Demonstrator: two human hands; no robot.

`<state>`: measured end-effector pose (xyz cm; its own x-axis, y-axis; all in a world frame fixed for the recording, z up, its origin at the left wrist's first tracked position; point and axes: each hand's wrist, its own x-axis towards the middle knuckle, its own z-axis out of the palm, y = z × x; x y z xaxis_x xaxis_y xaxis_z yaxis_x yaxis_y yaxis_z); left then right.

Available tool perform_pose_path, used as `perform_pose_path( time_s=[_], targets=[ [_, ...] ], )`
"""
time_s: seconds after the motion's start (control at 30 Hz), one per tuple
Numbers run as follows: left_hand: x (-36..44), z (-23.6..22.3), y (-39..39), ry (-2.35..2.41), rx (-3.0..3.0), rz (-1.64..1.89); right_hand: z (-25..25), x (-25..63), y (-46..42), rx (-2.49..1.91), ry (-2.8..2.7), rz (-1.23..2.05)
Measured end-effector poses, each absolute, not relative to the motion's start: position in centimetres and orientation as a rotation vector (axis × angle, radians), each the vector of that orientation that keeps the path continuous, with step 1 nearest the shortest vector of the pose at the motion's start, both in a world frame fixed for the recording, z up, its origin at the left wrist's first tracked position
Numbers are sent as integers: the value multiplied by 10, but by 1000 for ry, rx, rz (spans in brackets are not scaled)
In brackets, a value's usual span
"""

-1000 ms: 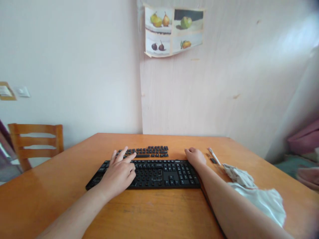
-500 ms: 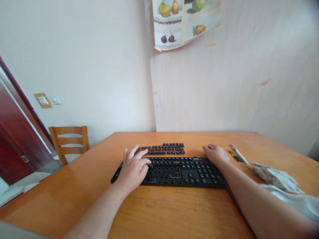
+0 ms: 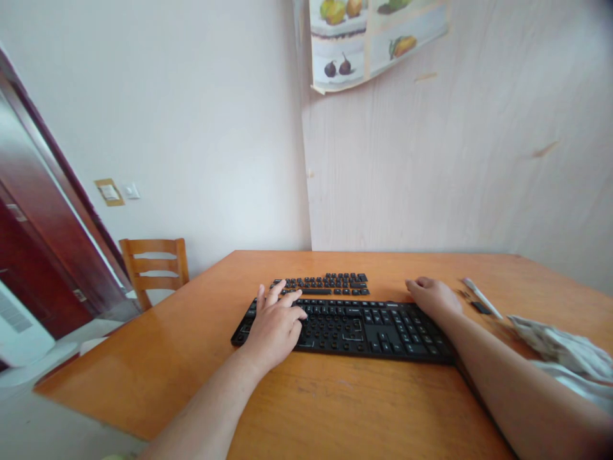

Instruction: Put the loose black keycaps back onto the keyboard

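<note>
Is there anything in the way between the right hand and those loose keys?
Nothing that I can see. The right hand is by the keyboard's far right corner, and the loose keys lie off to its left, just beyond the keyboard.

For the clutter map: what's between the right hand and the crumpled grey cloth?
Head view: a slender white stick, a small black object and tiny brownish bits lie between right hand and cloth.
</note>
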<state>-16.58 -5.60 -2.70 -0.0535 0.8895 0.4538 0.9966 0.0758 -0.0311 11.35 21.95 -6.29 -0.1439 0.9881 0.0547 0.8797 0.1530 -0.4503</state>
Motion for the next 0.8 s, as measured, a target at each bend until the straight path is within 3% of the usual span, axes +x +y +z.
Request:
perform_pose_path(
  time_s=[0.8],
  targets=[
    [-158, -26, -59, -2032, -1871, -572, -76, 121, 230, -1714, -2105, 438]
  ],
)
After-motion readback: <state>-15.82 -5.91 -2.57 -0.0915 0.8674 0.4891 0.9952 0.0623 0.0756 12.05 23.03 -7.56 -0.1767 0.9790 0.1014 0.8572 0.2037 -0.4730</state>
